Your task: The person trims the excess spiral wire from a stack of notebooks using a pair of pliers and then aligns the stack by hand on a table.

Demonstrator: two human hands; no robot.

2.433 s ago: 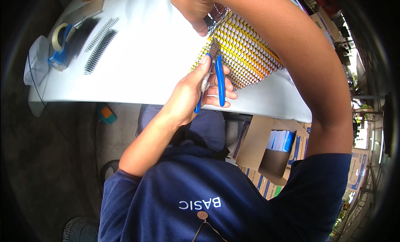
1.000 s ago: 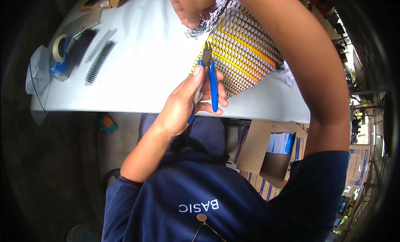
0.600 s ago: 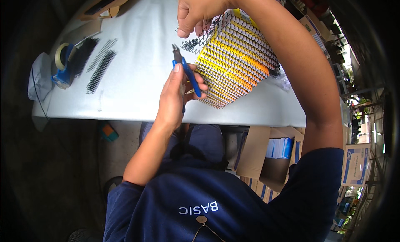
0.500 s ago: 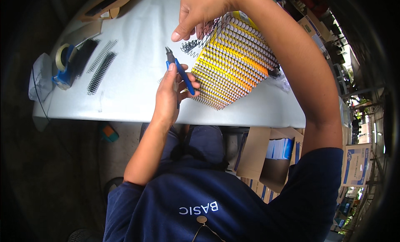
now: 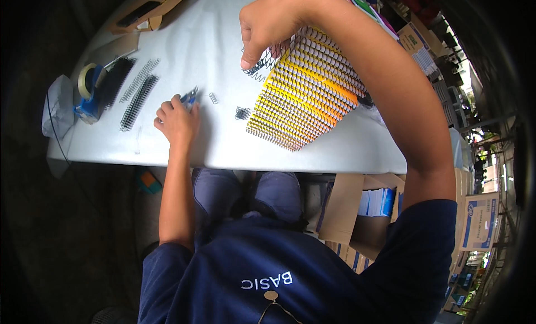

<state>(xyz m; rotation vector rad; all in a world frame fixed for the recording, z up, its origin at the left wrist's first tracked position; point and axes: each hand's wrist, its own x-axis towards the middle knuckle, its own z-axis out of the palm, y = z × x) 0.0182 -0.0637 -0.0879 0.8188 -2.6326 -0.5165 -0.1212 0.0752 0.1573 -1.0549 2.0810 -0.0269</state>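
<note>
Blue-handled wire cutters (image 5: 191, 96) are low over the left-middle of the table, with my left hand (image 5: 180, 120) closed around their handles. My right hand (image 5: 273, 24) reaches over the far end of a stack of spiral-bound books (image 5: 304, 89) with yellow and orange edges. Its fingers are curled in among loose black spiral coils (image 5: 262, 64) beside the stack; the wrist and thumb partly hide the grip. A short piece of coil (image 5: 213, 98) lies right of the cutters, and a small dark coil clump (image 5: 242, 113) sits at the stack's left edge.
Several long black spiral coils (image 5: 139, 101) lie on the left of the table (image 5: 223, 151), next to a blue tape dispenser (image 5: 89, 98) and a white bag (image 5: 57, 107). A cardboard tray (image 5: 151, 11) stands at the far left. Below the right front edge is an open carton (image 5: 349, 207).
My left hand has carried the cutters left and down, away from the books. This uncovers the coil bits on the table. My right hand has shifted slightly nearer.
</note>
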